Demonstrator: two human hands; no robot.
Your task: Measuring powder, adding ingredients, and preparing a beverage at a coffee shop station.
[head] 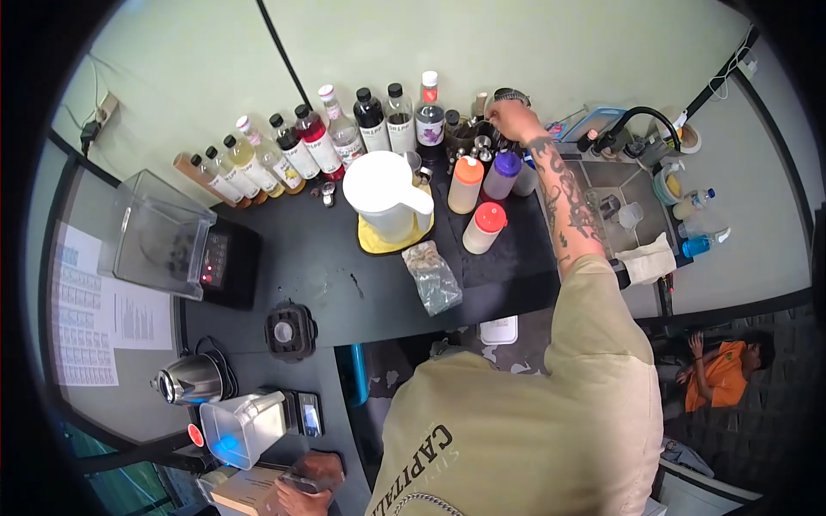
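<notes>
My right hand (515, 122) reaches to the back of the black counter, among bar tools. Its fingers are drawn together on a thin metal utensil (479, 121), whose lower end is hard to make out. Beside and below it are metal measuring spoons (481, 147) and squeeze bottles with an orange lid (466, 184), a purple lid (502, 175) and a red lid (485, 227). At the bottom edge, partly cut off, my left hand (303, 498) is closed around a brown, see-through container (321, 469); its exact kind is unclear.
A white pitcher (386, 193) stands on a yellow cloth (374, 244) near a crumpled plastic bag (433, 278). Syrup bottles (316, 148) line the wall. A blender (187, 242), kettle (193, 379) and scale (310, 413) are left; a sink (616, 177) is right. A person (723, 371) sits behind.
</notes>
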